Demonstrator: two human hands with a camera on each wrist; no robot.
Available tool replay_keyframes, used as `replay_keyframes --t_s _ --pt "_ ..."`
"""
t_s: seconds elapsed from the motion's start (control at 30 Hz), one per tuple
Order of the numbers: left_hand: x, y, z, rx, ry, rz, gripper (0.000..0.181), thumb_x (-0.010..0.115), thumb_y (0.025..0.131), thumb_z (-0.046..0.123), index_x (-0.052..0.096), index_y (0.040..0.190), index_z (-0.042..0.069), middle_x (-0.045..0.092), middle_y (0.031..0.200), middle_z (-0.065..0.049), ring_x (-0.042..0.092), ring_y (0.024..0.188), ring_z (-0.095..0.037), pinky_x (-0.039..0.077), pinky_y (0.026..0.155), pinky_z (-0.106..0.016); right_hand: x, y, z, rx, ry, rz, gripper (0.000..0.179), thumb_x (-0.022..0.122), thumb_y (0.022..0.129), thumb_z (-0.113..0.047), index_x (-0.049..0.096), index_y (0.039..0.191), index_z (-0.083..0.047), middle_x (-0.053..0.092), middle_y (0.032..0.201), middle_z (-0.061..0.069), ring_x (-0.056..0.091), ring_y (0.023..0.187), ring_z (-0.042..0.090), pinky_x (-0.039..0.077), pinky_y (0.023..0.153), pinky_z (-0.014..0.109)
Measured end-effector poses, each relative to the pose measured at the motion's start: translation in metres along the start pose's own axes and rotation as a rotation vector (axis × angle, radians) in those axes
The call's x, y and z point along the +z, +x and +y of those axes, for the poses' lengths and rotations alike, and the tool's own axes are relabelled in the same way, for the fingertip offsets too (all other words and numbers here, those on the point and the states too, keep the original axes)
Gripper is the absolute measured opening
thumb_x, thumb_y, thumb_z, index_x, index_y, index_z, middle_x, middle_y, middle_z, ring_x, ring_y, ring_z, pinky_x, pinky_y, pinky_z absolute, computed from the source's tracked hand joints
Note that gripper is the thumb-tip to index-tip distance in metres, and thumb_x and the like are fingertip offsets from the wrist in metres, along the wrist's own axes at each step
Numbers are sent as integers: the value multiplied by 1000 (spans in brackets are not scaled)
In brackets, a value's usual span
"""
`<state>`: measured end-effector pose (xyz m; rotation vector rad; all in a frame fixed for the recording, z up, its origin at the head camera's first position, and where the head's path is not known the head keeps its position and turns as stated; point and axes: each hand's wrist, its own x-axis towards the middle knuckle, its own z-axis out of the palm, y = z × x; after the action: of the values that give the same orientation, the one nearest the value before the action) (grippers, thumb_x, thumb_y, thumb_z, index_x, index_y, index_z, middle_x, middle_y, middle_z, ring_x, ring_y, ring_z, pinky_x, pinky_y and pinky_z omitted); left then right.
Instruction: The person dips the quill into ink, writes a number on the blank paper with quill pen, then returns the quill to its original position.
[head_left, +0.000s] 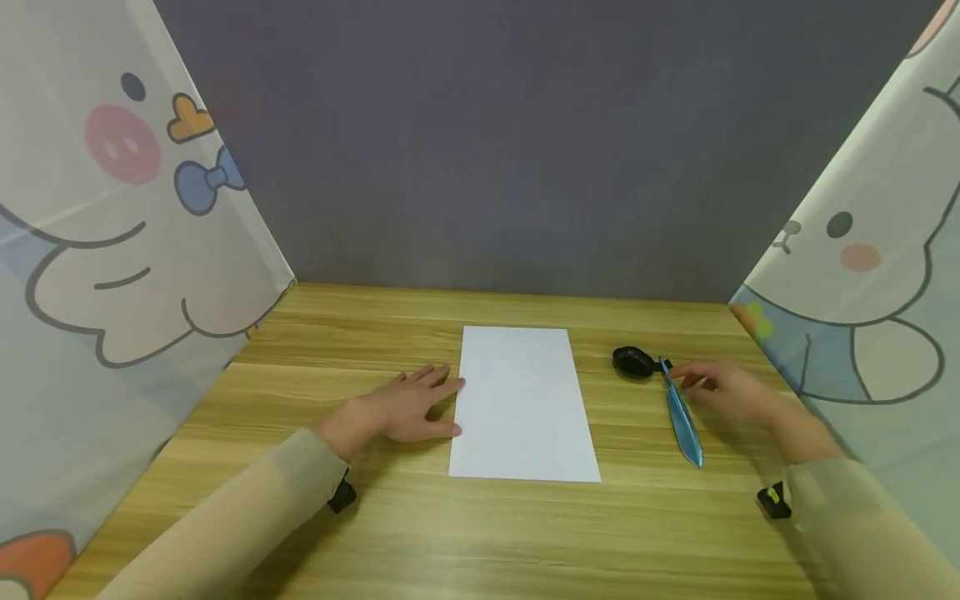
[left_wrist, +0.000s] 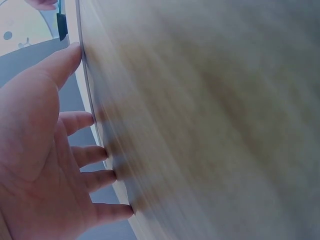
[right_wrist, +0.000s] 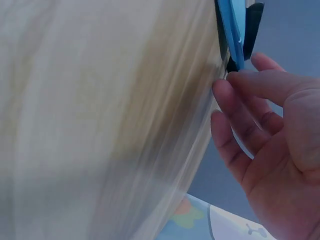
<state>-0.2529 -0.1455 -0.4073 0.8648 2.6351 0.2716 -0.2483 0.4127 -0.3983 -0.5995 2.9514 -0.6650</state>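
Note:
A sheet of white paper (head_left: 521,408) lies on the wooden table. My left hand (head_left: 412,408) rests on the table with spread fingers, its fingertips and thumb at the paper's left edge. To the right of the paper are a small black pan-like thing (head_left: 632,362) with a short handle and a slim blue leaf-shaped thing (head_left: 682,425), whose narrow end crosses that handle. My right hand (head_left: 716,387) has bent fingers, with thumb and forefinger right at the blue thing's narrow end. In the right wrist view, I cannot tell if they pinch the blue thing (right_wrist: 236,30).
The wooden table (head_left: 480,533) ends at a dark grey back panel (head_left: 480,150). Cloths with cartoon animals hang at the left (head_left: 97,300) and right (head_left: 892,350). A black wrist device (head_left: 774,500) hangs under the right sleeve.

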Motion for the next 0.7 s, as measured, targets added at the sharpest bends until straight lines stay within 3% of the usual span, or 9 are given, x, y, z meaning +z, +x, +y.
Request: replay_keyframes --t_s 0.27,0.57,0.7 --pt "1 0 -1 -2 -4 5 89 53 107 71 23 178 27 9 186 -15 11 172 -43 17 133 -75 5 7 0 -68 -70 -8 32 68 103 3 78 131 -8 79 116 6 71 99 16 59 76 29" --pt "2 0 -1 -7 -2 9 89 53 107 73 22 178 29 9 186 -13 11 172 -42 17 134 -73 9 7 -7 -98 -169 30 29 70 102 4 82 124 -10 77 122 15 75 105 34 61 80 37" --pt "1 -1 0 -9 -6 6 89 54 107 72 22 178 29 9 186 -13 10 172 -42 17 134 -73 8 6 -9 -80 -153 20 29 68 102 6 81 125 -7 76 122 17 75 105 36 62 81 39"
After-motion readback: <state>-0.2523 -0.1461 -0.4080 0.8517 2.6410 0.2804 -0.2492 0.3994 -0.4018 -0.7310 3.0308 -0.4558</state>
